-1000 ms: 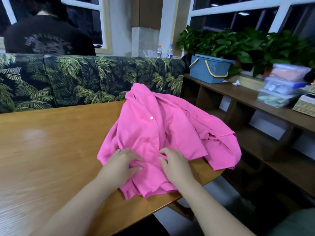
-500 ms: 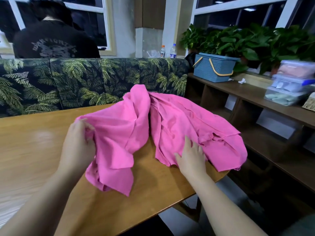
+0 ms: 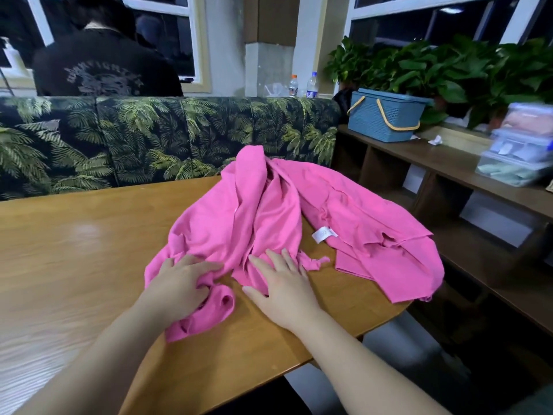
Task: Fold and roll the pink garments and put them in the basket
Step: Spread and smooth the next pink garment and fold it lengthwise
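Note:
A crumpled pink garment (image 3: 269, 217) lies spread across the right part of the wooden table (image 3: 74, 265), with a white label (image 3: 324, 236) showing and its right edge hanging over the table's rim. My left hand (image 3: 179, 283) grips a bunched fold at the garment's near left edge, fingers curled into the cloth. My right hand (image 3: 284, 286) lies flat with straight fingers, its fingertips on the garment's near edge and its palm on the table. The blue basket (image 3: 386, 115) with yellow handles stands on the wooden shelf at the right.
A leaf-print sofa back (image 3: 149, 139) runs behind the table, with a person in a dark shirt (image 3: 101, 67) seated beyond it. Stacked clear plastic boxes (image 3: 517, 145) and potted plants (image 3: 449, 64) occupy the right shelf. Two bottles (image 3: 302, 85) stand on the sill.
My left hand has brought the lifted fold back down onto the table near me. The right hand slid left to the garment's near edge. The white label is now exposed.

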`<state>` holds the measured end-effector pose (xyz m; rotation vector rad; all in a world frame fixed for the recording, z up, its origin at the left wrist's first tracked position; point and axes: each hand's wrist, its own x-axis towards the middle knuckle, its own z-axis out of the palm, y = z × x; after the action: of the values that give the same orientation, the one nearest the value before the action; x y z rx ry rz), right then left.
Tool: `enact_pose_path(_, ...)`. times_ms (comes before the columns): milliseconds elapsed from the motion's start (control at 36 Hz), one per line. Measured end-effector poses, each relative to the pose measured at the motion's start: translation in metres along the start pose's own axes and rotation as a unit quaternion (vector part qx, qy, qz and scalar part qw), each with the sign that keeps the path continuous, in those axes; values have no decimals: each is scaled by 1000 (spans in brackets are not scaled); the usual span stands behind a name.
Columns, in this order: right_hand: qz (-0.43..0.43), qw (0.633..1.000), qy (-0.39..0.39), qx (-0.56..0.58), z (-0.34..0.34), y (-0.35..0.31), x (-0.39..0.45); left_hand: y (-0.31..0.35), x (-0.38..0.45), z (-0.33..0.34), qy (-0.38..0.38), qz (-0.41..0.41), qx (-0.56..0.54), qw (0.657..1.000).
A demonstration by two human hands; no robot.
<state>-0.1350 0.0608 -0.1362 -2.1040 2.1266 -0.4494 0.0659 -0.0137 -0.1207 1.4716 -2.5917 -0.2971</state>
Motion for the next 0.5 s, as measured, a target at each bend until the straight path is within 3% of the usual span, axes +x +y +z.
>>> enact_pose_path(111,-28,999,-14,-16,7,-15,21,-34,-21,-14,37,-9,3,999)
enact_pose_path(333,-135,988,-72,25,20,-70,51,-58,-82,-39,56,-190,-40,979)
enact_pose_path(500,-191,975,-93,61,17,-77,56,-57,-88,-60,-30,-177,-3,984)
